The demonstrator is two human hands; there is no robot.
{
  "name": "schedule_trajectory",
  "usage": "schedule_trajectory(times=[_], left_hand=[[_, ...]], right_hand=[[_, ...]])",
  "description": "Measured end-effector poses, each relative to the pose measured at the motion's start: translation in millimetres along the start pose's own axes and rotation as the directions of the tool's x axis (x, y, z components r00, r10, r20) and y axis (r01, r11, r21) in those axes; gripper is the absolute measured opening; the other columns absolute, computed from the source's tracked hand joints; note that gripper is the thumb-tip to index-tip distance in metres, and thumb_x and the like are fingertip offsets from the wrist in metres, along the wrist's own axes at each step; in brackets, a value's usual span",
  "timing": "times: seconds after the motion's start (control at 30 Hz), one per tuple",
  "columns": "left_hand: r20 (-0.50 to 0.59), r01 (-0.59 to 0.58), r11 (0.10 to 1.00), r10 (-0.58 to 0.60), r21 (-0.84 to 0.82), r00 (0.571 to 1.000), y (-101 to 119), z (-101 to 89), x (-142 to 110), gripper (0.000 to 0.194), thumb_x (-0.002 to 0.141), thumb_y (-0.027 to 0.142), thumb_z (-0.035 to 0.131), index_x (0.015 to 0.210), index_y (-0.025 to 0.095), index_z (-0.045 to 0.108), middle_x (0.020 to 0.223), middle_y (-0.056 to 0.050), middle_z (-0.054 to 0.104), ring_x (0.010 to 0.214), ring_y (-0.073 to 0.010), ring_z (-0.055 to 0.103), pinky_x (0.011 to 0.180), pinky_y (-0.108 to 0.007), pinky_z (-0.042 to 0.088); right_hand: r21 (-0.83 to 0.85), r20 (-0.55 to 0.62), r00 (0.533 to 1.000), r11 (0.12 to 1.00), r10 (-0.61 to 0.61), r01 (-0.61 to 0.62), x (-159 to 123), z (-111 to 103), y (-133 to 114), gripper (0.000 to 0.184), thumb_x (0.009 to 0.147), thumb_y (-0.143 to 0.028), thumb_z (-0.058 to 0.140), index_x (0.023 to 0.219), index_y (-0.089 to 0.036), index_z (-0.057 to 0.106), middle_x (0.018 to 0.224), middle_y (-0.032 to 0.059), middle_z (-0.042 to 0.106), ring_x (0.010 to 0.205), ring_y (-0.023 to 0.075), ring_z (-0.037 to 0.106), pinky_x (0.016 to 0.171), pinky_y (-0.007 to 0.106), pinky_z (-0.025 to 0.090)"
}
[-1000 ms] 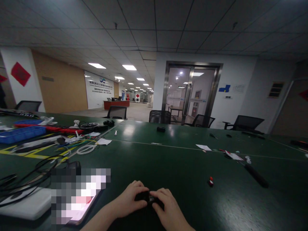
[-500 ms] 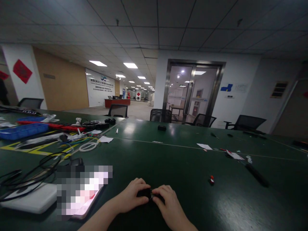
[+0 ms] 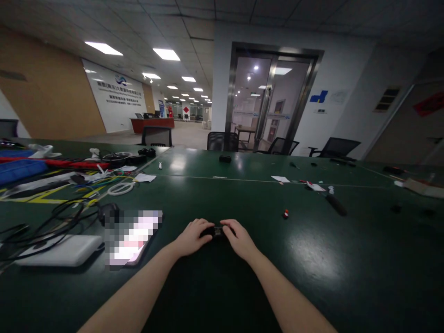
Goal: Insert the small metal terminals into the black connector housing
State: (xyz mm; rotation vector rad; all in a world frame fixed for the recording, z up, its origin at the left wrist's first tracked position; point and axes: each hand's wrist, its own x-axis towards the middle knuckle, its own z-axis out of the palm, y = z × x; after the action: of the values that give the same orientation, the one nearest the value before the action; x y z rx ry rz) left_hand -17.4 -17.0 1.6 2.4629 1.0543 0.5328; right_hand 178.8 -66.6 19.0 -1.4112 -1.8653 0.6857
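A small black block-like object lies low over the green table, its exact kind too dark to make out. My left hand grips its left end between thumb and fingers. On the opposite end, the fingers and thumb of my right hand are closed. Only the object's middle shows, with a lighter patch on it; both ends are hidden by the fingers.
Left of my hands lie a phone with a blurred screen, a white box-shaped device and tangled black cables. A blue tray stands farther left. To the right are a small red-and-white item and a black-handled tool.
The camera view has tilted down, so hands and table appear higher. My hands are slightly farther apart, and more of the black object's middle shows between them.
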Motion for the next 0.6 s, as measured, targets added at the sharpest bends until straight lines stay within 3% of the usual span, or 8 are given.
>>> schedule_trajectory(times=[0.2, 0.4, 0.6], left_hand=[[0.013, 0.010, 1.000, -0.010, 0.028, 1.000, -2.9, 3.3, -0.6, 0.036, 0.085, 0.035, 0.045, 0.119, 0.022, 0.049, 0.113, -0.006, 0.051, 0.104, -0.0217, 0.045, 0.089, -0.035, 0.035], [0.014, 0.026, 0.999, -0.026, 0.027, 1.000, -7.8, 4.0, 4.2, 0.036, 0.084, 0.031, 0.047, 0.117, 0.020, 0.052, 0.104, -0.007, 0.055, 0.097, -0.0213, 0.050, 0.086, -0.034, 0.039], [-0.044, 0.059, 0.998, -0.058, 0.021, 0.997, -9.4, 10.3, 4.4, 0.036, 0.087, 0.029, 0.041, 0.120, 0.018, 0.048, 0.116, -0.009, 0.052, 0.108, -0.0228, 0.044, 0.093, -0.037, 0.035]], right_hand=[[-0.011, 0.054, 0.998, 1.000, 0.023, -0.023, -2.7, 3.9, 0.8, 0.035, 0.086, -0.037, 0.036, 0.113, -0.023, 0.052, 0.111, 0.0040, 0.058, 0.104, 0.0176, 0.051, 0.092, 0.034, 0.036], [-0.048, 0.075, 0.997, 0.998, 0.037, -0.034, -0.1, 7.3, 1.5, 0.039, 0.073, -0.030, 0.058, 0.112, -0.024, 0.053, 0.110, 0.0028, 0.059, 0.105, 0.0195, 0.051, 0.093, 0.037, 0.036], [-0.006, 0.100, 0.991, 0.996, 0.090, -0.090, 10.8, 9.3, 8.1, 0.038, 0.074, -0.030, 0.058, 0.110, -0.021, 0.054, 0.111, 0.0042, 0.059, 0.102, 0.0181, 0.053, 0.090, 0.035, 0.039]])
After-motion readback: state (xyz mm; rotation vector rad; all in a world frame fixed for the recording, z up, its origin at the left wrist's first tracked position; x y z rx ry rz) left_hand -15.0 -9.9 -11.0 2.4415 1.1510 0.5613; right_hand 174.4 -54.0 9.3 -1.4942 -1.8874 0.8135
